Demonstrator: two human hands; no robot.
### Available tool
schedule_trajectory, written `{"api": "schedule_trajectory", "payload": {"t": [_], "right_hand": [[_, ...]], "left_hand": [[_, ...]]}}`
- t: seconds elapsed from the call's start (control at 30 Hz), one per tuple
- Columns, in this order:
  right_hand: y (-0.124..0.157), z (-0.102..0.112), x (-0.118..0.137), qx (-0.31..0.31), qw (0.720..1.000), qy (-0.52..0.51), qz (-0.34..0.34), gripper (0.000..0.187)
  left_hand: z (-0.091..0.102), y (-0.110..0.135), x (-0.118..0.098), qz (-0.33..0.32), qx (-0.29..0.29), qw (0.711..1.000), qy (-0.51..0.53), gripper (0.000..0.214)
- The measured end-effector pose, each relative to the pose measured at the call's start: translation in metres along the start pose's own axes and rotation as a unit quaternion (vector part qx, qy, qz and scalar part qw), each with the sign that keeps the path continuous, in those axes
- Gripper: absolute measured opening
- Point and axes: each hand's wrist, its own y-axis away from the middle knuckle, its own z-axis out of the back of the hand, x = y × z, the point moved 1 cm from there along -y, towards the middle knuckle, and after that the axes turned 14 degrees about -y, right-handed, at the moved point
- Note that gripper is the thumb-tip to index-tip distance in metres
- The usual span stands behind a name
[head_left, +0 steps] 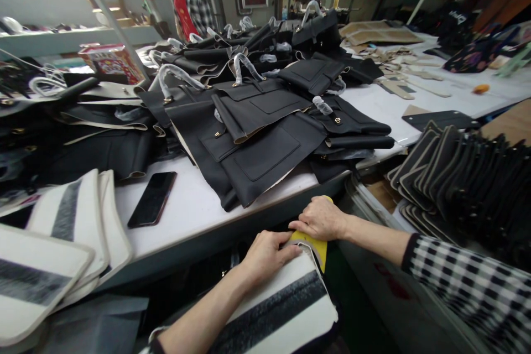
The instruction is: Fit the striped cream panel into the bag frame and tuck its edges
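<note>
A white panel with a dark stripe (pixel 274 310) stands tilted at the lower middle, its edge partly wrapped in black material. My left hand (pixel 267 257) is closed on the panel's upper corner, thumb and fingers pressed to it. My right hand (pixel 321 218) grips a flat yellow scraper (pixel 312 243), whose lower edge lies against the panel's upper right rim. The two hands are close together, just in front of the table edge. What lies under the panel is mostly hidden.
Black leather bag pieces (pixel 265 149) with plastic-wrapped handles cover the table. A phone (pixel 152 199) lies near its edge. More striped white panels (pixel 37 271) are piled at left. Dark panels (pixel 448 177) stand stacked at right. A person (pixel 194 5) stands at the back.
</note>
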Motion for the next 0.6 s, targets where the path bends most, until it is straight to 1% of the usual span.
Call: {"api": "schedule_trajectory", "payload": {"t": [0.2, 0.37, 0.6], "right_hand": [[0.0001, -0.0021, 0.0034, 0.011, 1.0, 0.004, -0.018, 0.073], [0.0017, -0.0026, 0.0058, 0.022, 0.999, -0.002, -0.033, 0.07], [0.0066, -0.007, 0.0074, 0.025, 0.998, -0.003, -0.06, 0.075]], "left_hand": [[-0.0029, -0.0012, -0.0028, -0.006, -0.022, 0.997, -0.069, 0.031], [-0.0034, -0.001, -0.0045, -0.016, -0.024, 0.993, -0.111, 0.03], [-0.0053, 0.0008, -0.0067, -0.029, -0.025, 0.988, -0.147, 0.03]]}}
